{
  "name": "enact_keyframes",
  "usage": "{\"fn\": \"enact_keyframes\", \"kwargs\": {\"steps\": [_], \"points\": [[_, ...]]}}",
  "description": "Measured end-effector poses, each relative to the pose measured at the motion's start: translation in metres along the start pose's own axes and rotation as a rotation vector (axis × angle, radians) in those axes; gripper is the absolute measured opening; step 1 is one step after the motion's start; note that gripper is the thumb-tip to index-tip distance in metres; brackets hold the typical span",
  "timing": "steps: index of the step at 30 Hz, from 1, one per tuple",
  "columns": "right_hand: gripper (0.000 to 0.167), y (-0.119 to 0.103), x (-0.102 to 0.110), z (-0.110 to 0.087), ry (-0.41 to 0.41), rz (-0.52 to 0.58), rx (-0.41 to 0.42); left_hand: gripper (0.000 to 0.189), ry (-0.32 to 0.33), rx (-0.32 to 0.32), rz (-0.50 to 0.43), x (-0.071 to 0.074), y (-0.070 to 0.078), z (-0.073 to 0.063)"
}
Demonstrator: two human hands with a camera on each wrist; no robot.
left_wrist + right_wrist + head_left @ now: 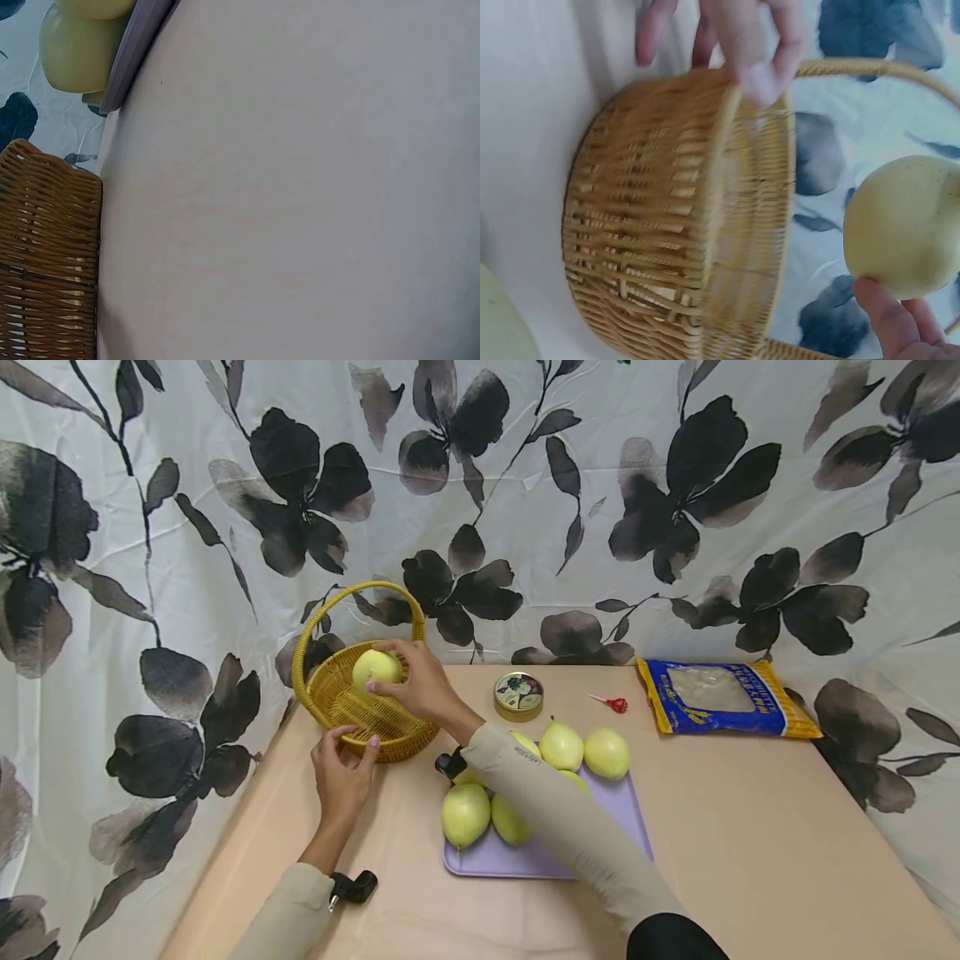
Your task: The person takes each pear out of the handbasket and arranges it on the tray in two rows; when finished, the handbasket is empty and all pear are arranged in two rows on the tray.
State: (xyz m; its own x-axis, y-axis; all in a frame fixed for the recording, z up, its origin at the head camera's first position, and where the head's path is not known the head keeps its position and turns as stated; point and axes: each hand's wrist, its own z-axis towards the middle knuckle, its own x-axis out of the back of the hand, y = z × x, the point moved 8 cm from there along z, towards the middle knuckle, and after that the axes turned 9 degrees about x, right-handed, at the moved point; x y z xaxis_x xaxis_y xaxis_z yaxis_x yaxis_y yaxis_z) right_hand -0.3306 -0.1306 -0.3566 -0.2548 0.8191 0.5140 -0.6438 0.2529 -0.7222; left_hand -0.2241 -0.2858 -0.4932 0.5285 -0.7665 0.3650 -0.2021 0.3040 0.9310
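Observation:
A round yellow-green pear (377, 670) is pinched between the thumb and fingers of my right hand (423, 687), above the opening of a yellow wicker basket (390, 748). The right wrist view shows this pear (904, 225) apart from the basket's rim. My left hand (341, 777) holds the basket's near rim, with fingertips over the edge in the right wrist view. On a lilac tray (517, 865), partly hidden under my right sleeve, lie several more pears (465, 815). The left wrist view catches only the basket's side (49, 255), not the hand.
Behind the tray stands a round gold tin (518, 696). A red-wrapped lollipop (617, 704) lies to its right. Farther right is a blue and yellow packet (720, 697). A floral curtain (570, 510) hangs behind the table (750, 843).

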Motion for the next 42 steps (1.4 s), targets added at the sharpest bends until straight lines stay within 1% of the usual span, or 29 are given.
{"fn": "enact_keyframes", "kwargs": {"steps": [3, 7, 14, 19, 22, 26, 30, 36, 42], "points": [[0.061, -0.012, 0.011, -0.011, 0.028, 0.039, 0.033, 0.059, -0.002, 0.005, 0.006, 0.001, 0.000, 0.000], [0.061, -0.021, 0.024, -0.027, 0.073, 0.096, 0.044, 0.060, -0.002, 0.011, 0.013, 0.002, -0.001, 0.000], [0.061, -0.023, 0.046, -0.066, 0.129, 0.167, -0.015, 0.062, -0.014, 0.004, 0.014, 0.000, -0.001, -0.001], [0.062, -0.024, 0.066, -0.094, 0.180, 0.236, -0.026, 0.059, -0.010, 0.002, 0.020, 0.000, 0.001, -0.002], [0.061, -0.024, 0.079, -0.112, 0.208, 0.255, -0.030, 0.057, -0.007, 0.003, 0.018, 0.001, 0.003, -0.003], [0.059, -0.021, 0.097, -0.137, 0.247, 0.250, -0.061, 0.059, -0.014, 0.015, 0.009, 0.001, 0.003, -0.003], [0.060, -0.014, 0.114, -0.163, 0.281, 0.241, -0.119, 0.062, -0.021, 0.022, -0.001, 0.001, 0.002, -0.002], [0.063, 0.001, 0.140, -0.202, 0.320, 0.209, -0.180, 0.061, -0.010, 0.026, 0.006, 0.002, -0.001, -0.001], [0.065, 0.019, 0.166, -0.249, 0.348, 0.160, -0.228, 0.062, -0.016, 0.027, 0.009, 0.001, -0.001, -0.001]]}}
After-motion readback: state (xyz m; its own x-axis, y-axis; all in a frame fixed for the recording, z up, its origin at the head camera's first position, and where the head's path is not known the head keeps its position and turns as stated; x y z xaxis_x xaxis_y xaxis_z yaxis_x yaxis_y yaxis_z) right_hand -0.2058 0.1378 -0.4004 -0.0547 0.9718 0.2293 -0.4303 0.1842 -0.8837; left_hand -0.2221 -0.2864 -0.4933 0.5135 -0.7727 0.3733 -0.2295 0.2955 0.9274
